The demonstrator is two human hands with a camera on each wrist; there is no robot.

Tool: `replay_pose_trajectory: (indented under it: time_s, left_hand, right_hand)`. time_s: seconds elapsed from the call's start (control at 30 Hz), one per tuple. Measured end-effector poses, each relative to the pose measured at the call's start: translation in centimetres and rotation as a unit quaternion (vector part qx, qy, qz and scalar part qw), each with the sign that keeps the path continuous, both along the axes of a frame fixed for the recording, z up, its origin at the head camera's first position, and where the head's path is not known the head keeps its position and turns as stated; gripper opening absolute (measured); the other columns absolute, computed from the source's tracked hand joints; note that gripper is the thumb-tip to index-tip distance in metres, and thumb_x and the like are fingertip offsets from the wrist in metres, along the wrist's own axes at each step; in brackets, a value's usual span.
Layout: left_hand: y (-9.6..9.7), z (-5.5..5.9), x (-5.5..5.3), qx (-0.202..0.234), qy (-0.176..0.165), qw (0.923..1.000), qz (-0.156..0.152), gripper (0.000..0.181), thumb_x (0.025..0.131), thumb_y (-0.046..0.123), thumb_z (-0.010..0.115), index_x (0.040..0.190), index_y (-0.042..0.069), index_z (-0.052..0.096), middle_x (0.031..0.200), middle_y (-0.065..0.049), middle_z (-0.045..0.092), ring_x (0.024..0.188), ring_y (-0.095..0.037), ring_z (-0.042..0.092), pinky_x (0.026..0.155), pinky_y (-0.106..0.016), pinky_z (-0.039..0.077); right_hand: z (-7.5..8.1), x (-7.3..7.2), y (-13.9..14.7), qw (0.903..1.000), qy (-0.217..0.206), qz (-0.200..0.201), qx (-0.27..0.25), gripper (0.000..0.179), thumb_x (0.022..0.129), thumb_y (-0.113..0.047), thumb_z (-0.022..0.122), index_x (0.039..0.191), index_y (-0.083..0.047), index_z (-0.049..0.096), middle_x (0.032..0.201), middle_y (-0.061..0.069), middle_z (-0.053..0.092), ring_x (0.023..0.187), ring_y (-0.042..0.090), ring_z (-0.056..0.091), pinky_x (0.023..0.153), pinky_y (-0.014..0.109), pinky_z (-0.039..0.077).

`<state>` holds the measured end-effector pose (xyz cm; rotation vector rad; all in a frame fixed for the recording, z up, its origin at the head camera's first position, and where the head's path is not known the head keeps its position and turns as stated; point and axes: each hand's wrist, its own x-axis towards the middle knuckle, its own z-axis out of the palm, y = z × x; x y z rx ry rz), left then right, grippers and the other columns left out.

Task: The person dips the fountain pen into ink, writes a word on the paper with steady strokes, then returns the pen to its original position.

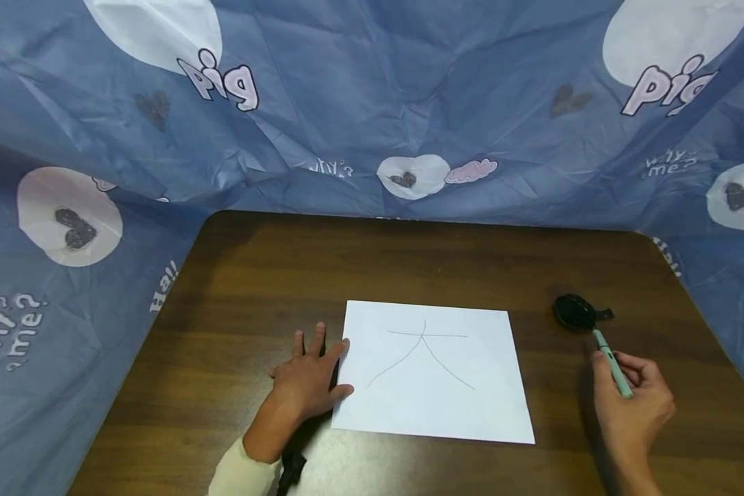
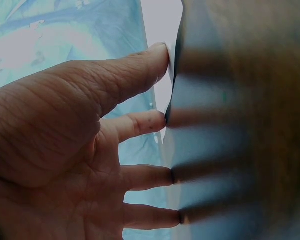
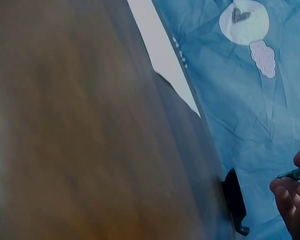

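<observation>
A white sheet of paper (image 1: 434,413) lies on the table, bearing thin pen strokes: a horizontal line, a short vertical one and two curved legs. At its left edge rests my left hand (image 1: 306,379), fingers spread, with thumb tip and one fingertip on the paper's margin. In the left wrist view, the thumb (image 2: 140,70) touches the sheet while other fingertips meet the tabletop. To the right of the paper, my right hand (image 1: 635,399) pinches a light green pen (image 1: 612,364). The pen's far end points at a small rounded black object (image 1: 574,312) with a short tab.
The brown wooden table (image 1: 223,275) has rounded far corners. A blue printed cloth (image 1: 372,89) hangs behind it and along both sides. A small black item (image 1: 293,470) shows beside my left sleeve (image 1: 244,474).
</observation>
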<state>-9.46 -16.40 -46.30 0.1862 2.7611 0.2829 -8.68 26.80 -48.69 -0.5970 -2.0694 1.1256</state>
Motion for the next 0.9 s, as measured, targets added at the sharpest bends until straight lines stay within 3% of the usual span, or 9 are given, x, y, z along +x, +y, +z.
replay_pose_trajectory:
  time_s: [0.23,0.53,0.9]
  left_hand:
    - [0.0,0.0,0.0,0.0,0.001,1.0,0.004,0.075,0.089,0.051,0.07,0.153,0.024,0.042,0.163,-0.02,0.02,0.144,-0.053,0.02,0.076,-0.08,0.041]
    - [-0.1,-0.2,0.0,0.005,-0.004,1.0,0.003,0.075,0.09,0.051,0.07,0.153,0.024,0.041,0.163,-0.02,0.019,0.144,-0.053,0.019,0.076,-0.08,0.041]
    - [0.1,-0.4,-0.1,0.005,0.001,1.0,0.007,0.075,0.089,0.051,0.07,0.153,0.024,0.041,0.163,-0.02,0.019,0.144,-0.053,0.019,0.077,-0.08,0.04]
  right_hand:
    - [-0.1,-1.6,2.0,1.0,-0.006,0.002,-0.005,0.019,0.082,-0.02,0.081,0.096,-0.009,0.073,0.07,-0.03,0.062,0.056,-0.01,0.057,0.049,0.009,0.039]
    - [-1.2,-2.9,4.2,0.9984,-0.048,-0.03,-0.007,0.014,0.082,-0.026,0.079,0.088,-0.024,0.067,0.064,-0.034,0.054,0.055,-0.011,0.05,0.058,0.012,0.035]
    - [-1.7,-4.8,5.3,0.9953,-0.093,-0.006,0.026,0.021,0.086,-0.03,0.077,0.094,-0.015,0.066,0.065,-0.039,0.048,0.06,-0.017,0.047,0.067,0.013,0.034]
